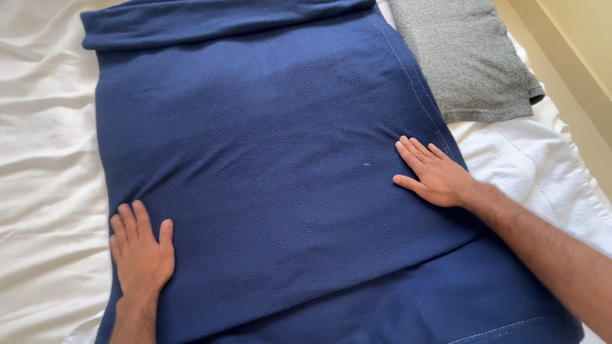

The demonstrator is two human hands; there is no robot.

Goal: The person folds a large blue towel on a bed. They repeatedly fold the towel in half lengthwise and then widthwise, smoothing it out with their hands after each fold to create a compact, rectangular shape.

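Blanket: navy blue fleece blanket, folded, spread flat over most of the bed; stitched hem along the right edge; far end rolled into a thick fold at the top of view.
Lower layer: second layer of the same blanket sticking out beneath the near-right corner; bottom edge cut off by the frame.
Left hand: left hand flat, palm down, fingers spread and open, pressing on the blanket's near-left edge; gripping nothing; forearm cut off at the bottom.
Right hand: right hand flat, palm down, fingers loosely spread and open, resting on the blanket just inside the right hem; grasping nothing; arm running off to the lower right.
Bed surface: rumpled white sheet visible left of the blanket; most of it hidden under the blanket.
Grey item: folded grey knit garment at upper right, touching the blanket's right edge; top cut off; kind of garment unclear.
White item: white textured towel at right, below the grey garment, partly hidden by the right forearm.
Far right: pale yellow surface beyond the bed, wall or floor hard to tell.
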